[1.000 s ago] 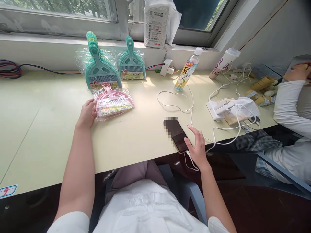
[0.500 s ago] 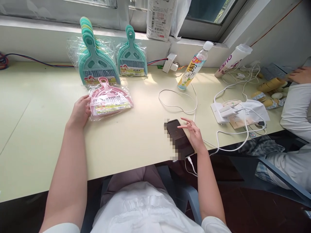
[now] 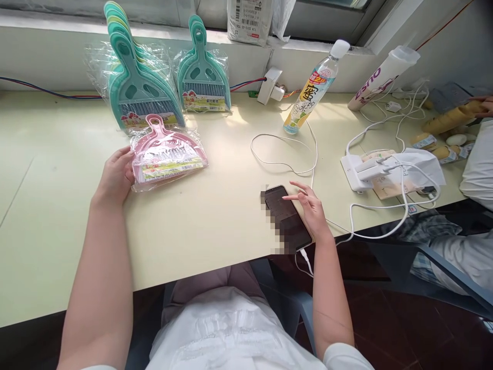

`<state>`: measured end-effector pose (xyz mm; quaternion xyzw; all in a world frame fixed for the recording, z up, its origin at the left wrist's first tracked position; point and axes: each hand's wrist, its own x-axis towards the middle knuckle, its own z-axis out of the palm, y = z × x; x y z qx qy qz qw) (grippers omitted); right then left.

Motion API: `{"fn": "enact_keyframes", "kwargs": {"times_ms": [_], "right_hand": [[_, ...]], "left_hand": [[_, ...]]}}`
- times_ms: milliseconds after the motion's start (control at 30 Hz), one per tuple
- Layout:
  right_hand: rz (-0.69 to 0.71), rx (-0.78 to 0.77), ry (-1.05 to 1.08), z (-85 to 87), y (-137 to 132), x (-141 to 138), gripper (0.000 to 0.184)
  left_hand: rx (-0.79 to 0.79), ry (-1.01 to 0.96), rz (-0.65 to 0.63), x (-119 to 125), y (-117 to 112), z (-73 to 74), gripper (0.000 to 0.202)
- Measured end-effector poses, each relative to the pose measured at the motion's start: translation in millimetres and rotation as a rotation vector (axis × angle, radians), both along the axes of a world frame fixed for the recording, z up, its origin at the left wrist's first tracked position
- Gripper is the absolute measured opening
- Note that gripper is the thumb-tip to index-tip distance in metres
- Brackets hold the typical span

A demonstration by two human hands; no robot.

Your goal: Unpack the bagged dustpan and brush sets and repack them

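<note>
My left hand (image 3: 115, 176) is closed on the left edge of a pink dustpan and brush set (image 3: 169, 151), sealed in clear plastic, which rests on the table in front of the green sets. Over a dark-screened phone (image 3: 287, 216) lying near the table's front edge, my right hand (image 3: 311, 209) has its fingers stretched out, a fingertip on or just above the screen. A white cable runs from the phone's lower end. Behind the pink set stand a stack of green dustpan and brush sets (image 3: 144, 95) and a smaller green group (image 3: 204, 77), all in plastic.
A drink bottle (image 3: 310, 95) stands behind the phone, with a tall cup (image 3: 381, 79) farther right. A white power strip (image 3: 356, 172) and looping white cables lie to the right. Another person's hand (image 3: 486, 106) is at yellow rolls (image 3: 449, 118) on the far right.
The view has shifted slightly, so the far objects sit higher in it. My hands keep nearly the same places on the pink set and phone. The other person's hand has moved onto the yellow rolls.
</note>
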<state>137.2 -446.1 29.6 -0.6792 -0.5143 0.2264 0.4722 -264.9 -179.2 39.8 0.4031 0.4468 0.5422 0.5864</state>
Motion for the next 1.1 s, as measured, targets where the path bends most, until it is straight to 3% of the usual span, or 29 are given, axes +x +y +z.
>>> {"fn": "enact_keyframes", "kwargs": {"times_ms": [667, 867, 1100], "right_hand": [[0.097, -0.084, -0.189, 0.0, 2, 1, 0.037], [0.075, -0.049, -0.033, 4.8, -1, 0, 0.037], [0.151, -0.061, 0.103, 9.3, -8, 3, 0.054]], "left_hand": [[0.069, 0.08, -0.014, -7, 8, -12.8, 0.029], [0.065, 0.078, -0.017, -8, 9, -13.0, 0.029], [0.043, 0.082, -0.008, -6, 8, -11.2, 0.027]]}}
